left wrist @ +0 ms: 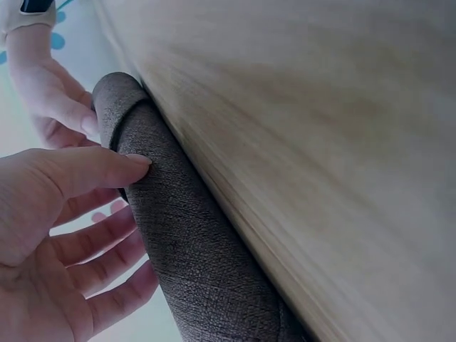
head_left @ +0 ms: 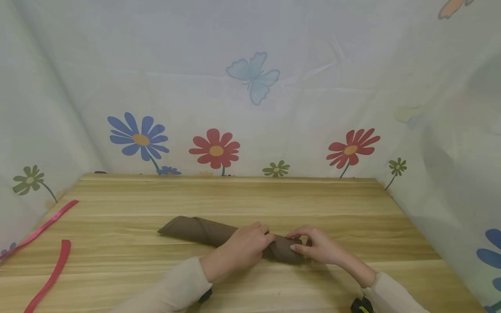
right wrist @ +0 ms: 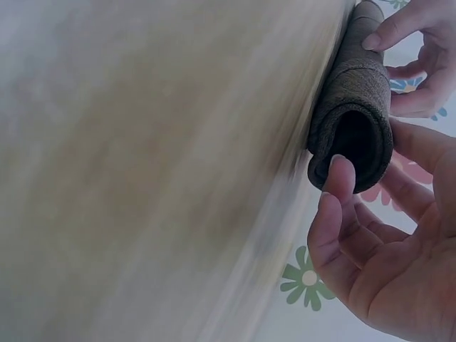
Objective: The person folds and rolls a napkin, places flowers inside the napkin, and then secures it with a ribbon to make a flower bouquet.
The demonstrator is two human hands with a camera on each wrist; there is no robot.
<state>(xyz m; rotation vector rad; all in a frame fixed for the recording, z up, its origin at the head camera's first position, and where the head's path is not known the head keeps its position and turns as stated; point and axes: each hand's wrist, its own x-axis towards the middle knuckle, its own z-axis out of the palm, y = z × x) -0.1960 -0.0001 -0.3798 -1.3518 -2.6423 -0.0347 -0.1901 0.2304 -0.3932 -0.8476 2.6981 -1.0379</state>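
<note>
A dark brown cloth (head_left: 207, 230), rolled into a tube, lies slantwise on the wooden table. Its left end tapers to a pointed corner. My left hand (head_left: 246, 245) grips the roll right of its middle; in the left wrist view the thumb (left wrist: 117, 167) presses the near side while the other fingers lie along the far side. At the right end, my right hand (head_left: 322, 245) holds the roll between thumb and fingers. The right wrist view shows the hollow end of the rolled cloth (right wrist: 349, 92), with a fingertip (right wrist: 340, 171) at its opening.
Two ribbons lie at the table's left: a shiny pink-red ribbon (head_left: 47, 224) and a flat red ribbon (head_left: 55, 274). A white curtain (head_left: 313, 117) printed with flowers and a butterfly surrounds the wooden table (head_left: 235, 195) at the back and sides.
</note>
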